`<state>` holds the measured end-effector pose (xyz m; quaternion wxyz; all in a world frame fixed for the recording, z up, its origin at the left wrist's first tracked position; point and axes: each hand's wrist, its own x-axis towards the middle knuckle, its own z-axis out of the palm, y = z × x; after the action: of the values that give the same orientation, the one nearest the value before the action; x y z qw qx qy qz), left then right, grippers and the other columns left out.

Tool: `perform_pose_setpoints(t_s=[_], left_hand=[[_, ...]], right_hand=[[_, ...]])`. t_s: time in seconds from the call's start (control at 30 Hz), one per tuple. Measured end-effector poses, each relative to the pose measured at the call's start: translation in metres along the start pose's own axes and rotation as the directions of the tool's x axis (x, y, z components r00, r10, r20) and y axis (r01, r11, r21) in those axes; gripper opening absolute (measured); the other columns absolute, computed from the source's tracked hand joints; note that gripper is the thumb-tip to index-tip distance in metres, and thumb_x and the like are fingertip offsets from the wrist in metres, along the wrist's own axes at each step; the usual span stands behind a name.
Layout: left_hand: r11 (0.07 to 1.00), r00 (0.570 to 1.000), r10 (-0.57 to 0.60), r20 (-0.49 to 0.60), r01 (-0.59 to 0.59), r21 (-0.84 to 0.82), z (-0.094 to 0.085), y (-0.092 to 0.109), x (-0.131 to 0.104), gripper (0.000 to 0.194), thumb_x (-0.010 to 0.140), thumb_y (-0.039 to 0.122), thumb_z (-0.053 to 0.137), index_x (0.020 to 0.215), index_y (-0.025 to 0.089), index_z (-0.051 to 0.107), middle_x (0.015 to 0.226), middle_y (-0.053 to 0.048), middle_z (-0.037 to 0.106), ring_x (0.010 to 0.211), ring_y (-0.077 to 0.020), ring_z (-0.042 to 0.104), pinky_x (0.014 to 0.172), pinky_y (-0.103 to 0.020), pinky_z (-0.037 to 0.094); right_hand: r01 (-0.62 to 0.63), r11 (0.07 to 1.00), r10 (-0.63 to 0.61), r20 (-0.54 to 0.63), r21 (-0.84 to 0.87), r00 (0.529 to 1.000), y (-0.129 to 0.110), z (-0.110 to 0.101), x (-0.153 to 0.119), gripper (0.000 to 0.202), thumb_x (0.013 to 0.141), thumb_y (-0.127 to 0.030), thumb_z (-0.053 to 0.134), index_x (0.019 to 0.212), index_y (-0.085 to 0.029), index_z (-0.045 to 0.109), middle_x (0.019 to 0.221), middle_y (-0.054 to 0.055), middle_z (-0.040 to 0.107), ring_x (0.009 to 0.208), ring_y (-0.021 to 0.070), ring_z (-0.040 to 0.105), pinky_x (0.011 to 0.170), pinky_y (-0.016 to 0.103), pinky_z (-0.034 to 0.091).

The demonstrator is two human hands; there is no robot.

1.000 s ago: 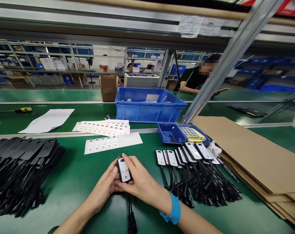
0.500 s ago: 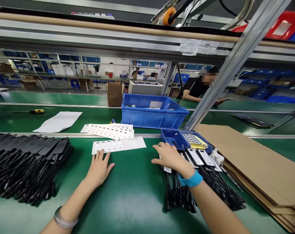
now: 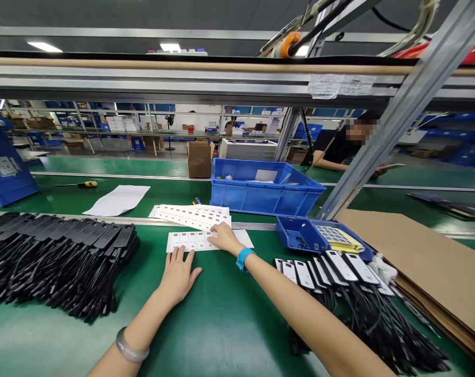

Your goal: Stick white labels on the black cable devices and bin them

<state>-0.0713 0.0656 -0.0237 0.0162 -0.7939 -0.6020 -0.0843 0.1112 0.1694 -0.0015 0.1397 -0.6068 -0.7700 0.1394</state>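
Observation:
A white label sheet [image 3: 190,240] with small dark prints lies on the green table, its right part blank. My left hand [image 3: 178,276] rests flat at the sheet's lower left edge, fingers spread. On the sheet's middle, my right hand [image 3: 224,239] has its thumb and fingers bent together at a printed label; its fingertips are small and partly hidden. Behind lie more label sheets [image 3: 190,213], fanned in a pile. Right of my hands, black devices with cables lie in rows, white labels [image 3: 303,275] on their faces. At left, a heap of black cabled devices [image 3: 107,238] shows no white labels.
A large blue bin [image 3: 261,196] and a shallow blue tray [image 3: 296,238] stand behind. Cardboard sheets [image 3: 426,267] are stacked at right, below a slanted metal post [image 3: 394,115]. A screwdriver [image 3: 87,184] and white paper [image 3: 119,200] lie farther back. A person [image 3: 339,146] sits opposite.
My right hand has moved left from above the labelled devices onto the label sheet, and its fingers have closed together. My left hand stays at the sheet's edge. The view has shifted.

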Motion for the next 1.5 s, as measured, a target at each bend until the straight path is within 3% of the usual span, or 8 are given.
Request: perform_pose_setpoints(t_s=[0.4, 0.63, 0.8, 0.9, 1.13, 1.27, 1.37, 1.5], left_hand=[[0.999, 1.0, -0.009, -0.015, 0.009, 0.037, -0.003, 0.004, -0.002, 0.048, 0.095, 0.038, 0.051, 0.136, 0.013, 0.048, 0.139, -0.022, 0.043, 0.129, -0.0381, 0.04, 0.106, -0.054, 0.035], [0.982, 0.987, -0.119, -0.111, 0.133, 0.135, -0.034, -0.012, 0.002, 0.046, 0.088, 0.028, 0.062, 0.131, 0.016, 0.05, 0.125, -0.016, 0.054, 0.112, -0.0288, 0.053, 0.093, -0.037, 0.046], [0.809, 0.801, -0.467, -0.375, 0.558, 0.183, -0.083, -0.053, -0.007, 0.032, 0.092, 0.021, 0.048, 0.118, 0.003, 0.051, 0.104, -0.022, 0.052, 0.097, -0.0369, 0.054, 0.078, -0.044, 0.046], [0.737, 0.728, -0.542, -0.421, 0.652, 0.179, -0.094, -0.072, -0.016, 0.032, 0.092, 0.028, 0.051, 0.111, 0.003, 0.052, 0.102, -0.023, 0.051, 0.091, -0.0377, 0.056, 0.074, -0.043, 0.046], [0.813, 0.785, -0.473, -0.401, 0.564, 0.144, -0.091, -0.069, -0.016, 0.042, 0.09, 0.031, 0.05, 0.124, 0.004, 0.047, 0.097, -0.017, 0.053, 0.087, -0.0319, 0.058, 0.073, -0.037, 0.046], [0.906, 0.867, -0.388, -0.313, 0.296, -0.302, -0.085, -0.036, -0.012, 0.034, 0.085, 0.04, 0.052, 0.109, 0.016, 0.056, 0.093, -0.008, 0.051, 0.078, -0.0225, 0.056, 0.066, -0.031, 0.044], [0.552, 0.967, -0.253, -0.011, 0.136, -0.823, -0.07, -0.001, -0.014, 0.038, 0.077, 0.051, 0.062, 0.092, 0.017, 0.053, 0.079, -0.001, 0.049, 0.066, -0.0164, 0.049, 0.059, -0.027, 0.041], [-0.07, 0.935, -0.001, 0.355, 0.354, -0.933, -0.049, 0.041, -0.025, 0.055, 0.069, 0.057, 0.075, 0.093, 0.016, 0.047, 0.079, 0.0, 0.053, 0.057, -0.0087, 0.043, 0.052, -0.021, 0.037]], right_hand=[[0.158, 0.949, -0.087, -0.253, 0.275, 0.964, 0.001, -0.004, -0.014, 0.005, 0.081, -0.012, 0.057, 0.079, -0.015, 0.06, 0.091, 0.008, 0.06, 0.09, 0.0212, 0.056, 0.084, 0.035, 0.044], [0.293, 0.811, -0.008, -0.491, 0.507, 0.871, 0.011, -0.047, -0.078, 0.024, 0.093, -0.041, 0.046, 0.09, -0.018, 0.055, 0.087, 0.007, 0.059, 0.077, 0.019, 0.055, 0.067, 0.029, 0.046], [0.291, 0.68, 0.124, -0.496, 0.673, 0.859, 0.02, -0.045, -0.121, 0.031, 0.086, -0.051, 0.057, 0.085, -0.02, 0.057, 0.078, 0.003, 0.057, 0.07, 0.0168, 0.053, 0.063, 0.027, 0.043], [0.282, 0.67, 0.137, -0.488, 0.687, 0.862, 0.02, -0.036, -0.13, 0.035, 0.085, -0.054, 0.057, 0.083, -0.02, 0.057, 0.077, 0.003, 0.057, 0.07, 0.0176, 0.053, 0.064, 0.028, 0.044], [0.301, 0.6, 0.118, -0.454, 0.741, 0.883, 0.014, -0.035, -0.139, 0.034, 0.085, -0.054, 0.06, 0.085, -0.02, 0.057, 0.079, 0.003, 0.055, 0.073, 0.0175, 0.055, 0.066, 0.028, 0.047], [0.315, 0.493, 0.113, -0.418, 0.811, 0.901, 0.009, -0.038, -0.146, 0.032, 0.083, -0.052, 0.065, 0.087, -0.021, 0.056, 0.08, 0.003, 0.054, 0.07, 0.0163, 0.055, 0.064, 0.027, 0.049], [0.302, 0.438, 0.093, -0.377, 0.847, 0.922, 0.009, -0.037, -0.15, 0.03, 0.085, -0.05, 0.063, 0.088, -0.021, 0.055, 0.078, 0.002, 0.052, 0.065, 0.0146, 0.053, 0.06, 0.027, 0.047], [0.279, 0.382, 0.068, -0.328, 0.881, 0.942, 0.009, -0.037, -0.154, 0.029, 0.089, -0.049, 0.059, 0.087, -0.021, 0.053, 0.074, -0.001, 0.049, 0.057, 0.0114, 0.049, 0.055, 0.025, 0.043]])
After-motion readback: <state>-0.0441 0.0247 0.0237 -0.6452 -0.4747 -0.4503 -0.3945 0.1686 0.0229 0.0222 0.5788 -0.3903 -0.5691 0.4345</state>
